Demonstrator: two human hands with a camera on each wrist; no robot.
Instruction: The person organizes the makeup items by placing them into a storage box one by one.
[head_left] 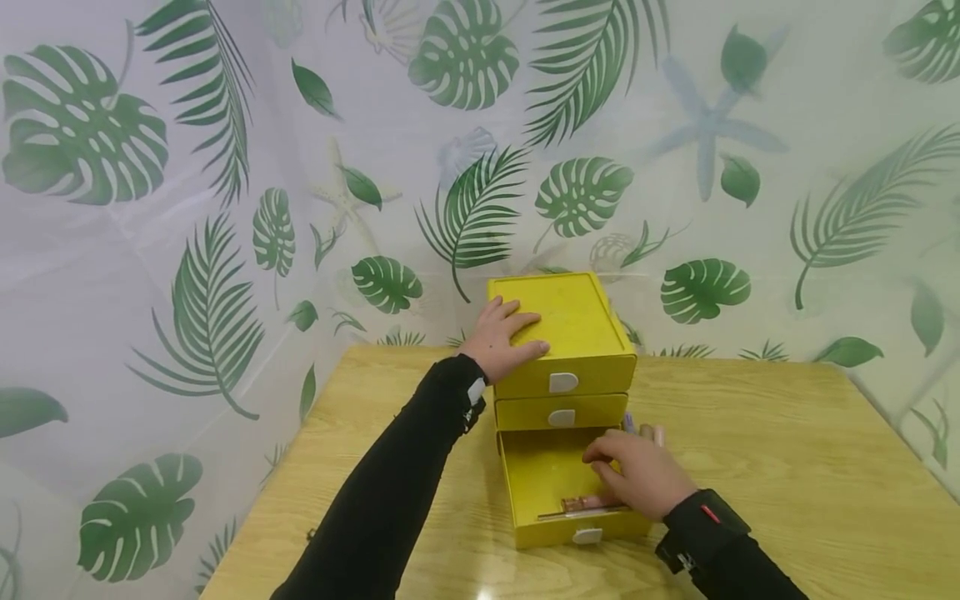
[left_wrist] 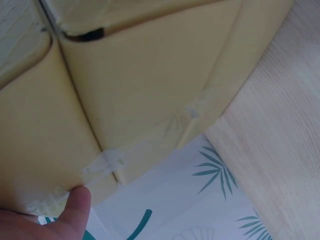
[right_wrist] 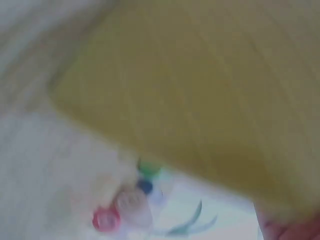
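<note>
Bottom drawer of yellow drawer unit juts out, lower right of centre. Left hand spread over unit's top, gripping nothing; right hand half-curled over drawer, can't tell if holding anything. Stray knuckle could knock small bottles at right; off-centre push might tip unit. Smooth plastic-looking panels, rounded white tabs, crinkled clear tape, slender shiny tube in drawer.

Pale wall covering, printed with green leaves, starfish and shells, fills the upper frame and left side; a wood-grained tabletop spans the lower frame, a bright reflection at bottom centre.
</note>
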